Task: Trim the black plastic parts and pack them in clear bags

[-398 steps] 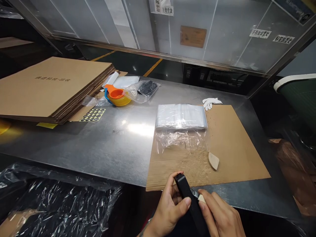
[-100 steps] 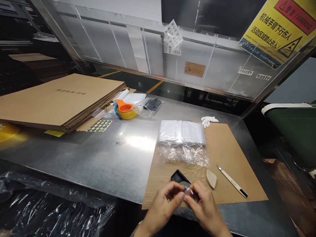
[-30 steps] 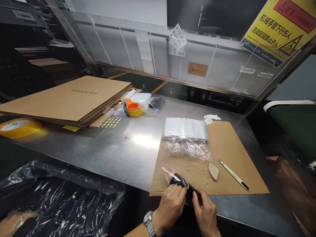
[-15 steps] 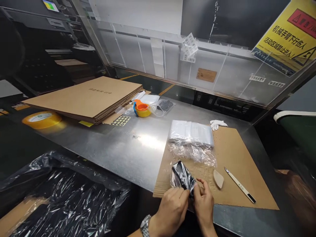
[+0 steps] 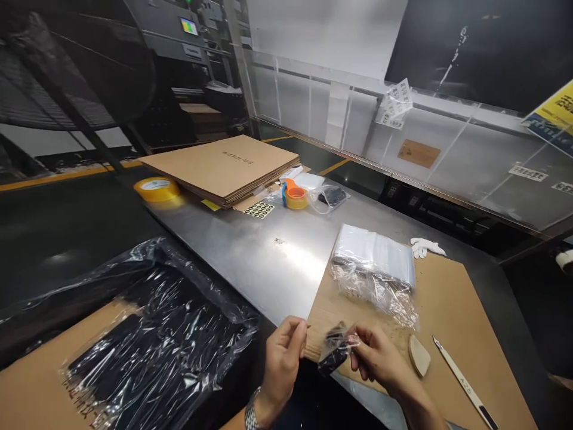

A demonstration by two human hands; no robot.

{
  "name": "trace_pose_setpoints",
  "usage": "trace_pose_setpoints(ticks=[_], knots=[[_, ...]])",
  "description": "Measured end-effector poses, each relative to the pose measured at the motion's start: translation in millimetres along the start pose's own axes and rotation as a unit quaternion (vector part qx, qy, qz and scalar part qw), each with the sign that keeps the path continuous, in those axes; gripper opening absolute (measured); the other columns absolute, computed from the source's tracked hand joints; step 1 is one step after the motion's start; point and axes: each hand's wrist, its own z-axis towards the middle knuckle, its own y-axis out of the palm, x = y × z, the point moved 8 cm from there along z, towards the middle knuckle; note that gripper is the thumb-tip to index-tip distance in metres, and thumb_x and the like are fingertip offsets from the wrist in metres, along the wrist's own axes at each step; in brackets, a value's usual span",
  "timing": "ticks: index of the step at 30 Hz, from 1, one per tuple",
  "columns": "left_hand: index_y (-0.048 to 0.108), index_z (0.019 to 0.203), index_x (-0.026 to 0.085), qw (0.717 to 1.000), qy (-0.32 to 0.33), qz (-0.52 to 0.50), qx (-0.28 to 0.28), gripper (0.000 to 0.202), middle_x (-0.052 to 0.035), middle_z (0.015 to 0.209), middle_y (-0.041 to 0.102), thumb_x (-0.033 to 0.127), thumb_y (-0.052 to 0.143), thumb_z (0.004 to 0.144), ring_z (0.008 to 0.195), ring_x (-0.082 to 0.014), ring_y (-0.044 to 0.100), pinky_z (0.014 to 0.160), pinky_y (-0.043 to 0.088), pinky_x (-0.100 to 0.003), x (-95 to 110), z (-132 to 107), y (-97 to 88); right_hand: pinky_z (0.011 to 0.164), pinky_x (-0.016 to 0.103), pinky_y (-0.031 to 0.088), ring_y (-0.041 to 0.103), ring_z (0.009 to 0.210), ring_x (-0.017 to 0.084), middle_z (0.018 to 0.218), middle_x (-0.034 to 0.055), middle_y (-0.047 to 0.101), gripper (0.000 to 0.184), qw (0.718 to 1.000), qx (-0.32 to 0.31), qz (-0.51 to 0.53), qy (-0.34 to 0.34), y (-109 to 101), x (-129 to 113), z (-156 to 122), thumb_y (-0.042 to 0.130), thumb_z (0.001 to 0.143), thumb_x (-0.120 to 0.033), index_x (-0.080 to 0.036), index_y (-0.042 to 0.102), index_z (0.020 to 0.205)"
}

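Note:
My right hand (image 5: 378, 360) pinches a small black part wrapped in a clear plastic bag (image 5: 335, 352) and holds it just above the near edge of a brown cardboard sheet (image 5: 447, 310). My left hand (image 5: 283, 358) is beside it to the left, fingers curled, thumb and fingertips close together near the bag's edge; whether it touches the bag is unclear. A watch sits on the left wrist. A stack of clear zip bags (image 5: 373, 257) lies on the cardboard further back.
A beige scraper (image 5: 419, 356) and a white-handled knife (image 5: 463, 382) lie on the cardboard at right. A box lined with black plastic (image 5: 147, 340) holds bagged black parts at lower left. Flat cartons (image 5: 224, 167), yellow tape roll (image 5: 156, 189), tape dispenser (image 5: 294, 194) and white glove (image 5: 425, 247) sit on the steel table (image 5: 250, 251).
The view has swung to the left, bringing the lined box into sight. The bagged black part has left the cardboard and hangs from my right hand; my left hand has drawn slightly away.

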Motion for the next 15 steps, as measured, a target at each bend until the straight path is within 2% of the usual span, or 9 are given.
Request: trace_pose_setpoints(ticks=[1,3,5,6,7,8,10,12,15], knots=[[0.056,0.068,0.018,0.997,-0.045,-0.049,0.043,0.025,0.007,0.049,0.039,0.041,0.058,0.079,0.045,-0.0061,0.036,0.047,0.031,-0.019,-16,-3,-9.5,0.032,0.016,0.025,0.036,0.032,0.005,0.048,-0.0052,0.05,0.024,1.0,-0.007,0.003,-0.002,2,-9,1,0.04,0.078,-0.041,-0.019,0.047,0.073],[0.053,0.066,0.017,0.967,-0.2,-0.14,0.069,0.03,0.007,0.05,0.041,0.045,0.064,0.072,0.042,-0.0053,0.035,0.043,0.026,-0.019,-57,-17,-10.4,0.033,0.015,0.023,0.033,0.034,0.004,0.046,-0.0072,0.047,0.018,1.0,-0.014,0.018,-0.014,10,-28,4,0.044,0.074,-0.036,-0.018,0.047,0.074],[0.057,0.072,0.016,0.892,-0.376,-0.251,0.018,0.041,0.0018,0.057,0.052,0.057,0.06,0.07,0.046,-0.0086,0.046,0.046,0.032,-0.021,-89,-39,11.9,0.034,0.015,0.021,0.03,0.035,0.004,0.042,-0.0094,0.041,0.016,0.998,-0.018,0.057,-0.027,20,-47,7,0.046,0.071,-0.032,-0.017,0.048,0.075],[0.059,0.079,0.015,0.85,-0.417,-0.318,-0.036,0.048,-0.0027,0.066,0.058,0.062,0.056,0.07,0.055,-0.012,0.054,0.052,0.038,-0.023,-90,-46,27.6,0.035,0.015,0.021,0.029,0.036,0.004,0.042,-0.0104,0.038,0.016,0.996,-0.021,0.081,-0.031,26,-54,9,0.047,0.07,-0.031,-0.017,0.049,0.076],[0.06,0.085,0.013,0.817,-0.42,-0.385,-0.087,0.054,-0.007,0.076,0.062,0.065,0.053,0.07,0.066,-0.0158,0.059,0.061,0.043,-0.026,-83,-47,40.4,0.036,0.015,0.022,0.029,0.036,0.004,0.042,-0.0111,0.037,0.016,0.994,-0.026,0.099,-0.033,32,-61,12,0.048,0.068,-0.031,-0.017,0.05,0.076],[0.061,0.091,0.013,0.794,-0.39,-0.448,-0.128,0.057,-0.0094,0.085,0.064,0.065,0.051,0.072,0.077,-0.0187,0.061,0.07,0.044,-0.028,-69,-42,47.9,0.037,0.016,0.023,0.03,0.037,0.004,0.042,-0.011,0.037,0.017,0.993,-0.032,0.11,-0.035,37,-66,14,0.048,0.068,-0.03,-0.016,0.05,0.077],[0.06,0.099,0.014,0.77,-0.291,-0.546,-0.157,0.055,-0.0101,0.097,0.064,0.062,0.051,0.074,0.095,-0.0217,0.059,0.084,0.042,-0.032,-35,-24,45.2,0.038,0.016,0.025,0.032,0.038,0.003,0.045,-0.0098,0.04,0.016,0.991,-0.042,0.117,-0.042,46,-72,21,0.05,0.067,-0.029,-0.016,0.05,0.076],[0.057,0.105,0.014,0.761,-0.223,-0.596,-0.128,0.061,-0.0107,0.103,0.064,0.065,0.05,0.073,0.101,-0.024,0.057,0.087,0.041,-0.034,-11,-6,28.8,0.038,0.016,0.023,0.03,0.037,0.003,0.044,-0.0104,0.039,0.018,0.99,-0.046,0.126,-0.04,54,-71,29,0.053,0.066,-0.03,-0.017,0.049,0.077],[0.054,0.111,0.016,0.771,-0.198,-0.605,-0.035,0.065,-0.0097,0.092,0.066,0.067,0.052,0.071,0.09,-0.0249,0.062,0.078,0.046,-0.037,1,11,-0.7,0.037,0.016,0.019,0.024,0.035,0.003,0.039,-0.0143,0.031,0.033,0.986,-0.048,0.161,-0.02,71,-56,39,0.059,0.063,-0.037,-0.018,0.049,0.087]])
